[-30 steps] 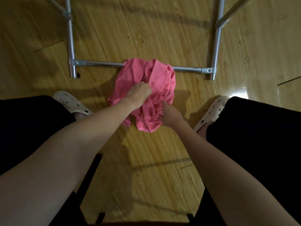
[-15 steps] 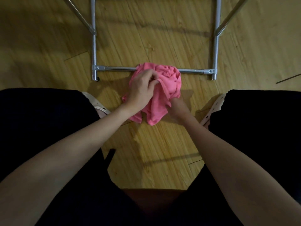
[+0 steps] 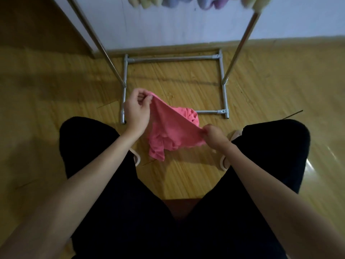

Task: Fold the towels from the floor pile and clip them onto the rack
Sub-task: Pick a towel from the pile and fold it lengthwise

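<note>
Nearest the camera are two bare forearms reaching forward over two knees in black trousers [image 3: 97, 146], with a pale slipper [image 3: 224, 162] showing beside the right knee and the edge of another by the left one. Between the knees hangs one pink towel [image 3: 171, 131], lifted off the wooden floor [image 3: 186, 176], its lower folds bunched and one corner drooping. The left hand [image 3: 137, 107] pinches one end of the towel's top edge between thumb and curled fingers, held higher; the right hand [image 3: 214, 135] pinches the other end, lower and nearer the right knee. That edge runs taut and slanted between the two hands, the rest of the cloth sagging beneath it.

Beyond the towel stands one metal rack [image 3: 223, 94]: four floor bars form a rectangle, and two slanted uprights rise from its sides. At the top edge, several pastel cloths [image 3: 207, 2] hang in a row, blurred, in front of a pale wall [image 3: 177, 28]. No writing or labels can be read anywhere.
</note>
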`<move>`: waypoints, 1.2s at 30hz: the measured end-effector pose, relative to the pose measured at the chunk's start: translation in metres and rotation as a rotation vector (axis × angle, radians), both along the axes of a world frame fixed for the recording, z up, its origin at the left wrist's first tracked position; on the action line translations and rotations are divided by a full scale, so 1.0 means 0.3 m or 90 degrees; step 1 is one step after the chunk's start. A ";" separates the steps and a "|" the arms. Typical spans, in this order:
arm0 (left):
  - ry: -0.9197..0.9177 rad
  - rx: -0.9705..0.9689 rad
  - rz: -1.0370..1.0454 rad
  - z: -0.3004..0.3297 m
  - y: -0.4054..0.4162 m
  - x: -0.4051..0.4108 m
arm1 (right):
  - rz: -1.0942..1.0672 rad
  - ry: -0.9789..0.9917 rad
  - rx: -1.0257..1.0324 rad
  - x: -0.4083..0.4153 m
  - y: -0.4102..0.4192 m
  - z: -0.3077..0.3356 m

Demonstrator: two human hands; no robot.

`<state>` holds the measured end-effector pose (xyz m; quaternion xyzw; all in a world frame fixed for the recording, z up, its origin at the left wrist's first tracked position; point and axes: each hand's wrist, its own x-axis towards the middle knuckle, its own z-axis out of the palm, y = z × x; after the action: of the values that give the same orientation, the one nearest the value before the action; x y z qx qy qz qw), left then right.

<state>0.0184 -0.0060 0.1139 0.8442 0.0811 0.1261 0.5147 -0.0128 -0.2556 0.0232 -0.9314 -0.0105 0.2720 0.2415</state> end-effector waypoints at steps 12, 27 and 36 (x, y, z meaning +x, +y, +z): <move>0.097 -0.052 0.025 0.167 0.051 0.072 | -0.095 -0.300 0.291 -0.025 0.026 0.531; 0.183 0.083 -0.515 0.361 -0.018 -0.134 | -0.119 -0.396 0.523 0.050 0.226 0.903; 0.175 0.126 -0.410 0.337 -0.001 -0.161 | -0.156 -0.420 0.558 0.050 0.276 0.958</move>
<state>-0.0299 -0.0062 0.2150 0.8813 -0.1334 -0.1501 0.4278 0.0023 -0.1729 0.3106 -0.7740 -0.0890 -0.0934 0.6199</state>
